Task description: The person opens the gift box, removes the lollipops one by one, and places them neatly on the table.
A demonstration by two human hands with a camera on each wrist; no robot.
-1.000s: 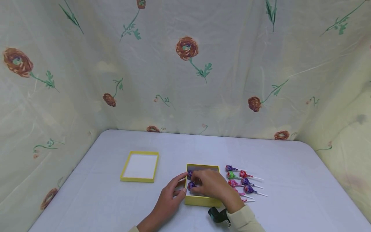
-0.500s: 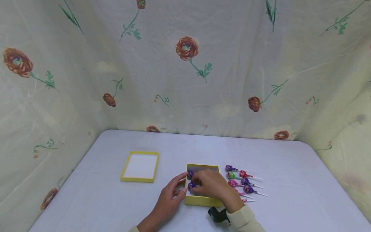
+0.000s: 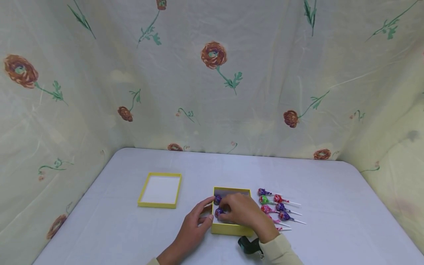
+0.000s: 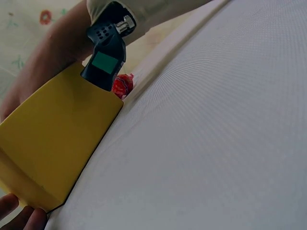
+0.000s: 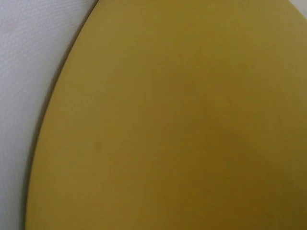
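A yellow box (image 3: 231, 230) stands uncovered at the middle front of the table, its wall filling most of the right wrist view. My right hand (image 3: 241, 209) reaches down into it, thumb and fingers pinching a purple-wrapped lollipop (image 3: 219, 212) by the box's left wall. Its stick is hidden beneath the hand. Farther back along the same wall sits another purple lollipop (image 3: 217, 200). My left hand (image 3: 193, 225) lies along the outside of that wall, its thumb and index fingertip at the rim. In the left wrist view, its fingertips (image 4: 36, 219) touch the yellow wall.
To the right of the box lie several lollipops in red, green, pink and purple wrappers, among them a green one (image 3: 264, 200). A yellow-rimmed lid (image 3: 159, 205) lies inside-up to the left. A dark wrist camera (image 3: 248, 245) hangs under the right forearm.
The pinched lollipop shifts very slightly inside the box. Both hands, the box and the lollipops outside stay where they were.
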